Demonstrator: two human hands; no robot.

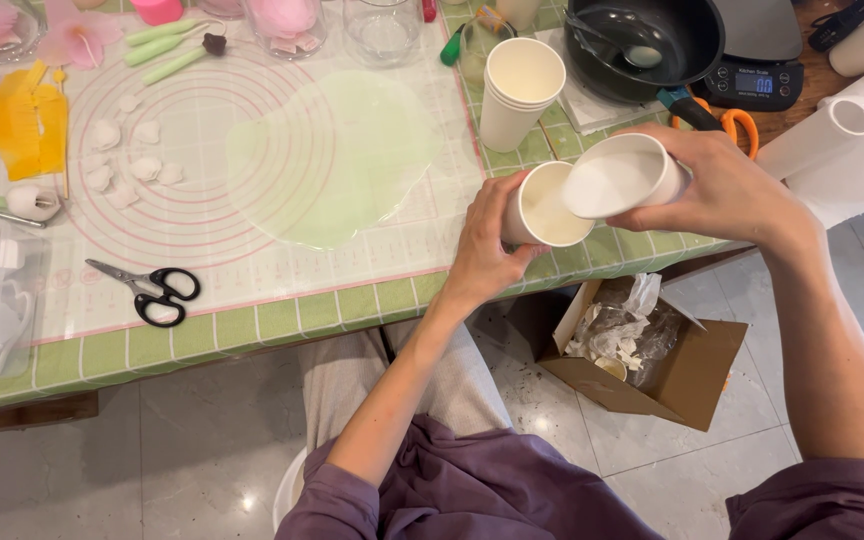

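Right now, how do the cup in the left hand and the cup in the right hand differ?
The left-hand cup is tilted only a little, mouth up towards the camera; the right-hand cup is tipped far over, its rim above the other's mouth. The left hand grips its cup from the side; the right hand grips from behind the base. The right-hand cup looks slightly larger, being nearer. Both are plain white paper cups holding something whitish.

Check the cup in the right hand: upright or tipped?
Tipped. The right hand holds the cup on its side, its mouth over the cup in the left hand; white contents show inside.
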